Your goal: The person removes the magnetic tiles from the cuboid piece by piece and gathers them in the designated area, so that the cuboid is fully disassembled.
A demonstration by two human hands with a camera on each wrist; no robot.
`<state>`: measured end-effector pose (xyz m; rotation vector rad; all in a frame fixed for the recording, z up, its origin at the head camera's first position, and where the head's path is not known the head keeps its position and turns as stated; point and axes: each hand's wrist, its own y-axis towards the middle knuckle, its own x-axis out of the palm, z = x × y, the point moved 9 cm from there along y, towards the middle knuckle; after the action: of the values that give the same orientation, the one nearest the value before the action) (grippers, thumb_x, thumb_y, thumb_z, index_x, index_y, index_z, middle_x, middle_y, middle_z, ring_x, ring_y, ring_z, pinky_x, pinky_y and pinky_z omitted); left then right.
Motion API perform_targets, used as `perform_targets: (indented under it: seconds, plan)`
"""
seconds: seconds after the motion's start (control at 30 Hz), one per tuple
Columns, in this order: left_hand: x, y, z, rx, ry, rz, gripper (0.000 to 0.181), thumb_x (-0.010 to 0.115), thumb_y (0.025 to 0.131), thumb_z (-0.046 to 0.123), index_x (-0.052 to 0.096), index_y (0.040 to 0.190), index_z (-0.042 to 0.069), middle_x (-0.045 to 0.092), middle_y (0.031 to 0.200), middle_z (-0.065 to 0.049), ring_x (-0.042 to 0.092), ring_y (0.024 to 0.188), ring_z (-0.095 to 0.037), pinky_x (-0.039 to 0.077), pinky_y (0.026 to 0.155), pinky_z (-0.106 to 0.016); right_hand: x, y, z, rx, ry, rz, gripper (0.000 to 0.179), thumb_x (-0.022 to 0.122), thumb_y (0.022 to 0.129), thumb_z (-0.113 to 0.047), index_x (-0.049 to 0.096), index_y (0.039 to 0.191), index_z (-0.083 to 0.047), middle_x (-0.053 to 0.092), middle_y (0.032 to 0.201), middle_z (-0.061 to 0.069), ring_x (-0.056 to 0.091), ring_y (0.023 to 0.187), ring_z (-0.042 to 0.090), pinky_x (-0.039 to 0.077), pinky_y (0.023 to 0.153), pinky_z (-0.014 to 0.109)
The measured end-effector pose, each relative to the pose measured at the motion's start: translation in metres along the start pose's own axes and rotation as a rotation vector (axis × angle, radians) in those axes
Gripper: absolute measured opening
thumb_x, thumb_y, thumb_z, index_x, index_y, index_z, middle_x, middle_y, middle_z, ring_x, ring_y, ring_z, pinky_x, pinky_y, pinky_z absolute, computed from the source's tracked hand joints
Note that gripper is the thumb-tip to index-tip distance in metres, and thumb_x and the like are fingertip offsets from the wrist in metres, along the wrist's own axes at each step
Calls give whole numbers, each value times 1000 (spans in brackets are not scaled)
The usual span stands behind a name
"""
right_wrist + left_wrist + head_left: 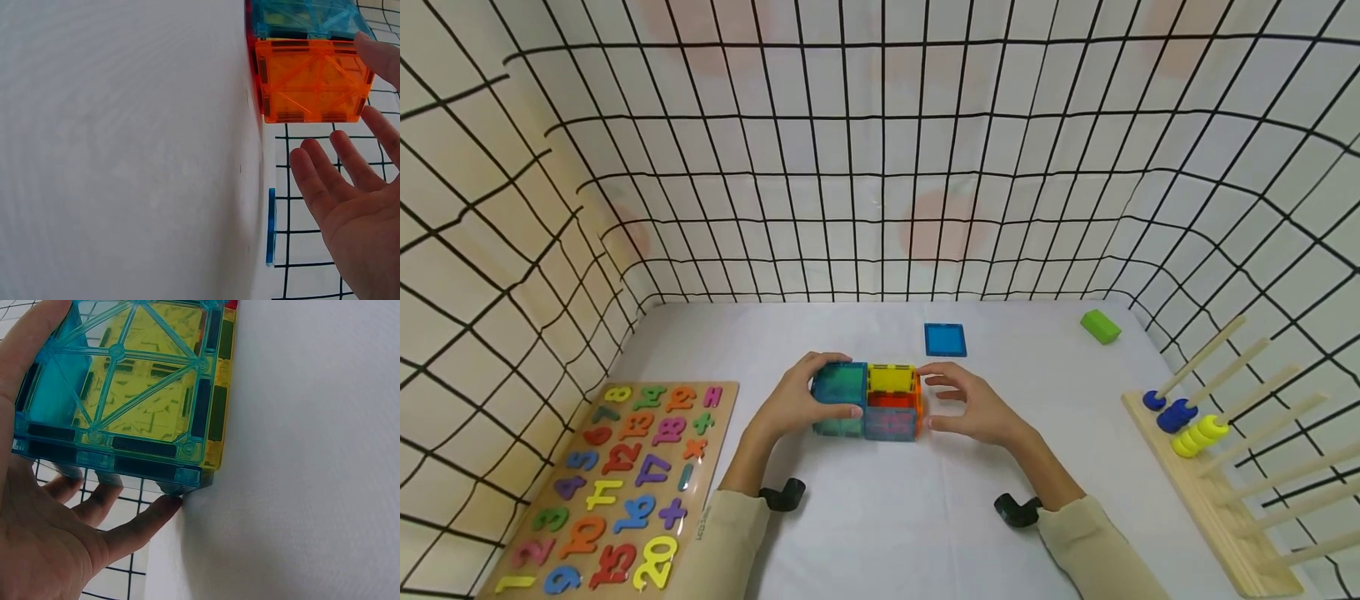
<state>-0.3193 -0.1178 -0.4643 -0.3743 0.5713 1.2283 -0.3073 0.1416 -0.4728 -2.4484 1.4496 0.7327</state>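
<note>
A box-like build of translucent magnetic tiles [841,383] stands on the white tabletop, teal at its left part. The right part has an open top, with a yellow tile [891,377] at the back, red inside and a bluish tile [891,424] in front. My left hand [792,404] grips the teal end, thumb in front and fingers behind. At the other end, my right hand [973,406] holds nothing, its fingers loosely spread beside the orange tile [315,81]. The thumb and index tip are close to that tile's edges; whether they touch, I cannot tell.
Behind the build lies a loose blue tile [945,340]. A green block [1100,327] is at the back right. A number puzzle board [647,492] lies at left, and a wooden peg stand with beads [1217,508] at right. Black-gridded white cloth walls [880,150] surround the table.
</note>
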Motion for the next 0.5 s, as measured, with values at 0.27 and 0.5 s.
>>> perform_targets:
  seconds: [0.27, 0.5]
  plan:
    - [0, 0, 1, -17, -10, 6, 79, 92, 69, 56, 56, 139, 41, 53, 145, 0, 53, 125, -32, 47, 109, -60, 3, 2, -3, -57, 13, -5, 78, 87, 81, -17, 50, 149, -20, 49, 156, 5, 51, 141, 36, 46, 112, 57]
    - [0, -2, 2, -22, -12, -1, 80, 91, 70, 56, 56, 140, 40, 53, 144, -1, 53, 124, -32, 47, 109, -60, 8, 4, -3, -65, -4, 5, 79, 89, 81, -24, 48, 149, -16, 52, 153, 5, 53, 139, 32, 48, 112, 52]
